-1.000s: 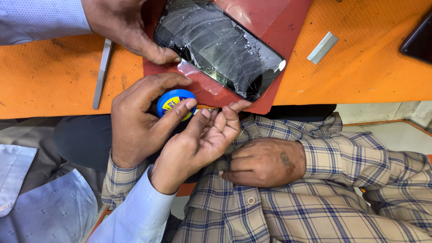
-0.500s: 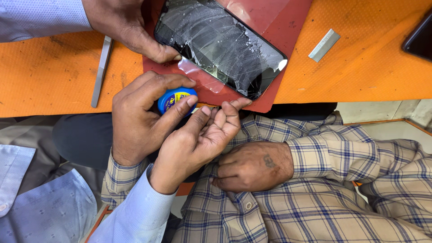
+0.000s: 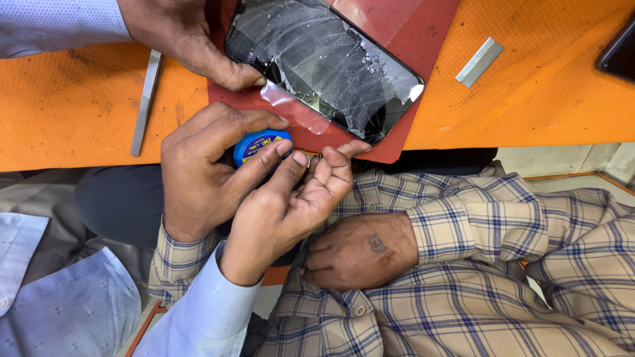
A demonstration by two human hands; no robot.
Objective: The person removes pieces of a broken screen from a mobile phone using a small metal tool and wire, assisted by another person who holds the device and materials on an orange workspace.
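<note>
A black phone [image 3: 324, 59] with a badly cracked screen lies on a red mat [image 3: 423, 26]. My left hand [image 3: 185, 39], in a light blue sleeve, grips the phone's near corner, with the thumb beside a peeling clear film [image 3: 294, 109]. My right hand [image 3: 284, 205] rises from below with its fingers half curled and apart. Its thumb tip touches a small round blue tin [image 3: 254, 144]. A co-worker's hand [image 3: 198, 178] in a plaid sleeve holds that tin. The co-worker's other hand [image 3: 360, 251] rests on their plaid lap.
The red mat lies on an orange table [image 3: 542, 86]. Metal tweezers [image 3: 147, 99] lie left of the mat, and a flat metal strip [image 3: 479, 61] lies to its right. A dark device [image 3: 618, 53] pokes in at the top right edge.
The co-worker's resting hand has slid a little to the left. The other hands, the tin and the phone are almost where they were.
</note>
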